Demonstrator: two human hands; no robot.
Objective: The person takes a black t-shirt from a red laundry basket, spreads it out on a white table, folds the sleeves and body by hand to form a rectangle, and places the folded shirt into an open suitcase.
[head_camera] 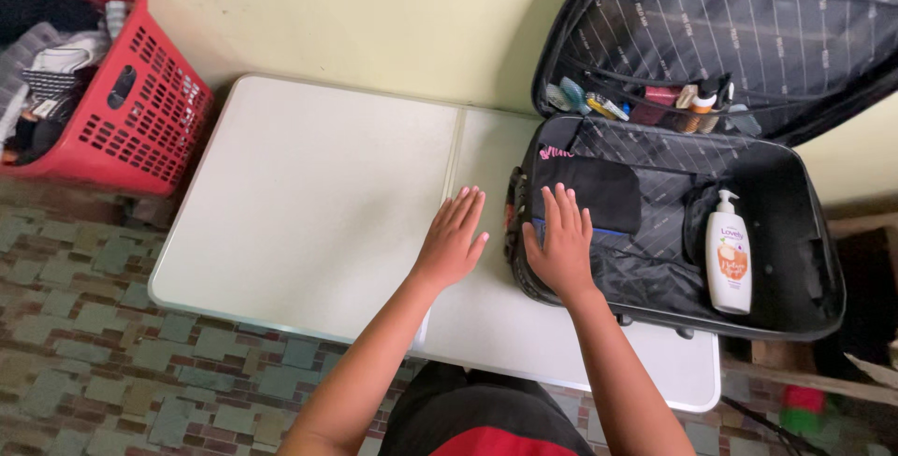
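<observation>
An open black suitcase [823, 260] lies on the right end of a white folding table [309, 203], its lid leaning back against the wall. My left hand [453, 239] rests flat on the tabletop just left of the suitcase, fingers apart, holding nothing. My right hand [561, 241] lies flat inside the suitcase's near left corner, on a dark folded item with a blue edge [613, 231]. Above that hand sits a black pouch [599, 189]. A white pump bottle [729, 255] lies in the right half of the suitcase.
Small toiletries [655, 101] fill the lid's mesh pocket. A red laundry basket [131, 119] with clothes stands on the patterned tile floor at the left of the table. Wooden boards and a red-green item [800, 405] sit at the lower right.
</observation>
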